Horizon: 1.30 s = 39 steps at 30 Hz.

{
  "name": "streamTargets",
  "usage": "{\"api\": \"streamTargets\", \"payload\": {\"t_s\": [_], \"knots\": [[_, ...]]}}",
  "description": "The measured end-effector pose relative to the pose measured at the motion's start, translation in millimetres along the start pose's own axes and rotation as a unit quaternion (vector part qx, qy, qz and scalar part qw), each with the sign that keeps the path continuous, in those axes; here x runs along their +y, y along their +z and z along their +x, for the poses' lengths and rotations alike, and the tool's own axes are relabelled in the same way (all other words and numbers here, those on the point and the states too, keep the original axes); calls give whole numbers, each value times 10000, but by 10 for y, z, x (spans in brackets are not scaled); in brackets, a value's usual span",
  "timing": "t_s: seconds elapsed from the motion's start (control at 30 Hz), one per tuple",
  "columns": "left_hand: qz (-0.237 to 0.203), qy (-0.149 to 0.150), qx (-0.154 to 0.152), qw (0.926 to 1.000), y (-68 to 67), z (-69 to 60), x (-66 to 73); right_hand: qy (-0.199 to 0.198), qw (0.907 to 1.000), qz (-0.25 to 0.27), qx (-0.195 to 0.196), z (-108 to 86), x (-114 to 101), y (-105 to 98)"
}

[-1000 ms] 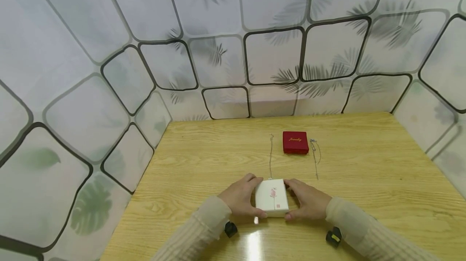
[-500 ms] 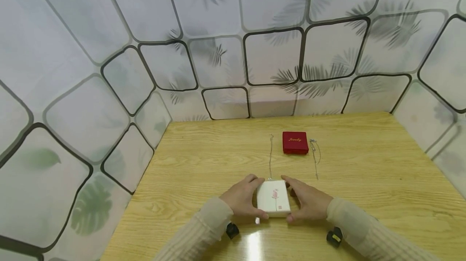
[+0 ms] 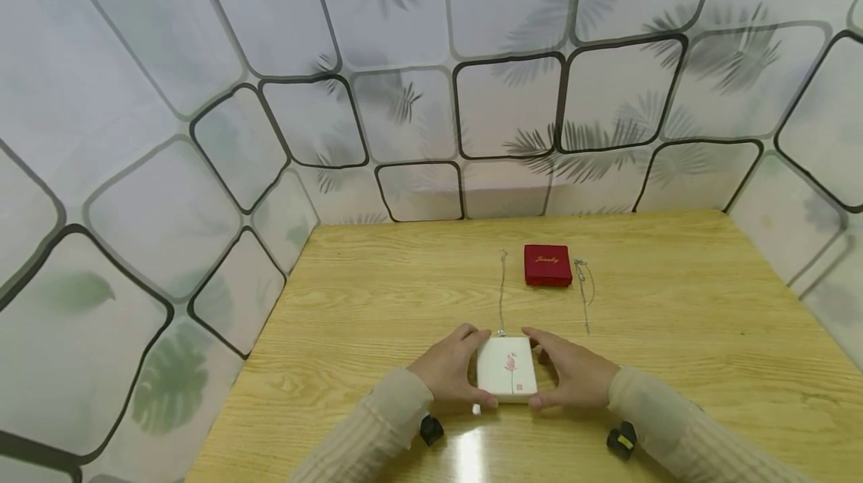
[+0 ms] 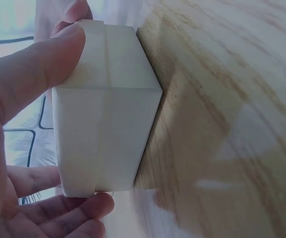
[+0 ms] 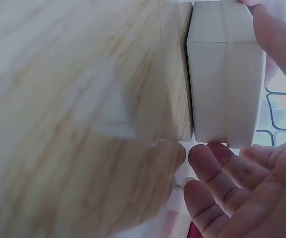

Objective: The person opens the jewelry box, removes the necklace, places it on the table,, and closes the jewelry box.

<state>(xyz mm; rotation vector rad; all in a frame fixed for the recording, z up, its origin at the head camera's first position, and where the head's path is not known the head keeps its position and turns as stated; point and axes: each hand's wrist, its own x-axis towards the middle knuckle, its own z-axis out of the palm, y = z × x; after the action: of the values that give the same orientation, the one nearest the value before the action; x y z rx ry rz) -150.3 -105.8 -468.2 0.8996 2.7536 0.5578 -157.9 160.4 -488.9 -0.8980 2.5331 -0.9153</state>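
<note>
A white lidded box (image 3: 507, 374) with a pink flower printed on its lid sits on the wooden table near the front. From its left side my left hand (image 3: 448, 369) holds it, thumb at the near face and fingers behind. Opposite, my right hand (image 3: 573, 372) grips the right end the same way. The left wrist view shows the thumb on the lid's side wall of the box (image 4: 105, 134). In the right wrist view the box (image 5: 227, 89) stands with its lid seated, a seam running below the lid. A thin silver chain (image 3: 502, 292) stretches away behind the box.
A red box (image 3: 547, 266) with gold lettering stands farther back. Just right of it lies a second silver chain (image 3: 583, 292), partly bunched. A patterned fabric backdrop (image 3: 506, 116) rises behind the table and along both sides.
The white box has shifted slightly right and toward me. Both hands have moved slightly with it, still holding it. The red box and chains stay in place.
</note>
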Motion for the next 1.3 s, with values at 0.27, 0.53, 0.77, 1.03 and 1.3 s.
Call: {"api": "streamTargets", "payload": {"t_s": [0.27, 0.53, 0.77, 1.03, 1.3], "knots": [[206, -69, 43, 9998, 21, -55, -62, -83, 9998, -181, 22, 9, 11, 6], [724, -102, 10, 9973, 32, -88, -95, -123, 9987, -494, 41, 5, 9, -11], [701, -123, -25, 9975, 26, -101, -85, -199, 9980, -603, 69, 6, 9, 1], [721, -212, -96, 9971, 70, -94, -94, -77, 9985, -542, 95, 22, 20, 25], [682, -208, -95, 9974, 91, -105, -93, -87, 9984, -557, 47, 29, 13, 29]]}}
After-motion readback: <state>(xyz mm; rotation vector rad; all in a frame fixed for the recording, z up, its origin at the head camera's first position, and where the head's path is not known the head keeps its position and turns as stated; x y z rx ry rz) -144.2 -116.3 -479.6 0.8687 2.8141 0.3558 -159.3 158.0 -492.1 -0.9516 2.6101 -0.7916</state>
